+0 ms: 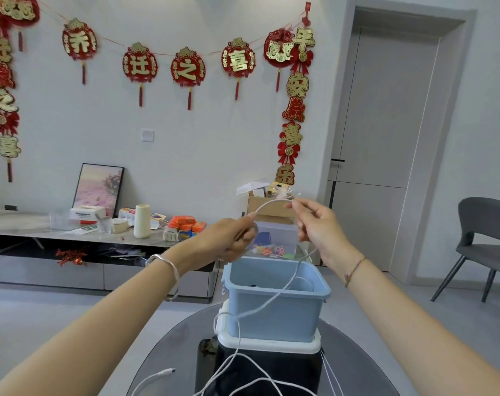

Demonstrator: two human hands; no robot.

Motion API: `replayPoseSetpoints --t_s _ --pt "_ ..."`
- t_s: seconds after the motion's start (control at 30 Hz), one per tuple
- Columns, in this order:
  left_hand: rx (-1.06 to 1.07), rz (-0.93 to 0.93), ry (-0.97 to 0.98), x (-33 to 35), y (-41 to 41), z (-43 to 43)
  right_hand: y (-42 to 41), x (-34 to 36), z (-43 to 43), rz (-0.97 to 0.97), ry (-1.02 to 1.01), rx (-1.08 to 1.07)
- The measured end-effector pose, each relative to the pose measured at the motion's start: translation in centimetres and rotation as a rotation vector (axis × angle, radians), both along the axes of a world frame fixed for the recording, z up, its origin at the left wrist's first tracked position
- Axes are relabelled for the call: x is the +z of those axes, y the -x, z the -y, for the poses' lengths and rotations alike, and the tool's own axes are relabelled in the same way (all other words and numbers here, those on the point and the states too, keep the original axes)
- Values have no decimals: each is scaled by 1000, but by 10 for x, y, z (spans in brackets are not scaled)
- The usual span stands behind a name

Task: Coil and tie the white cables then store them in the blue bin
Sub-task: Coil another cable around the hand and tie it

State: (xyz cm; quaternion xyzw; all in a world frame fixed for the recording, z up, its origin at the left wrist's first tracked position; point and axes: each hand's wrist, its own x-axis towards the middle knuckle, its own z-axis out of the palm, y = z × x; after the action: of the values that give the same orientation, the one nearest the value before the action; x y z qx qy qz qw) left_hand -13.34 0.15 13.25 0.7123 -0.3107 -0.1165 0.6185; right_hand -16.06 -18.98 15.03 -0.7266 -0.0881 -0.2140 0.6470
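Left hand point(234, 238) and right hand point(319, 224) pinched white cable point(271, 202) arched between them above blue bin point(277, 307); slack trailed onto round glass table point(168, 352).

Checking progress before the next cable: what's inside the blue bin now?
Inside the blue bin, a strand of the white cable dips in over the rim, and a small dark item shows near the front wall. That wall hides the floor, so stored coils cannot be confirmed.

Blue bin point(277, 318) mouth open from above. 1 white cable point(267, 202) strand slants across it, over front rim. Loose cable loops clutter glass table point(168, 347) before bin. Table left of bin bare.
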Motion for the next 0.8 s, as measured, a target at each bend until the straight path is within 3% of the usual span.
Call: replayPoseSetpoints --t_s 0.1,0.2,0.33,0.43,0.5,0.7,0.8 --pt "-252 -267 253 13 11 -3 -5 -11 -3 0 123 -62" --pt "-439 -403 544 23 17 1 -8 -29 -20 18 316 -40" --pt "-68 -288 777 25 9 18 -7 -48 -48 -58 574 54" --pt "215 -138 749 16 -5 22 6 -55 -59 -241 317 288" --pt "350 -89 729 12 -12 20 14 -57 -60 -233 236 396" --pt "584 166 499 5 -19 21 29 -60 -64 -255 434 370" --pt "572 385 198 -4 -20 20 30 -53 -58 -26 767 56"
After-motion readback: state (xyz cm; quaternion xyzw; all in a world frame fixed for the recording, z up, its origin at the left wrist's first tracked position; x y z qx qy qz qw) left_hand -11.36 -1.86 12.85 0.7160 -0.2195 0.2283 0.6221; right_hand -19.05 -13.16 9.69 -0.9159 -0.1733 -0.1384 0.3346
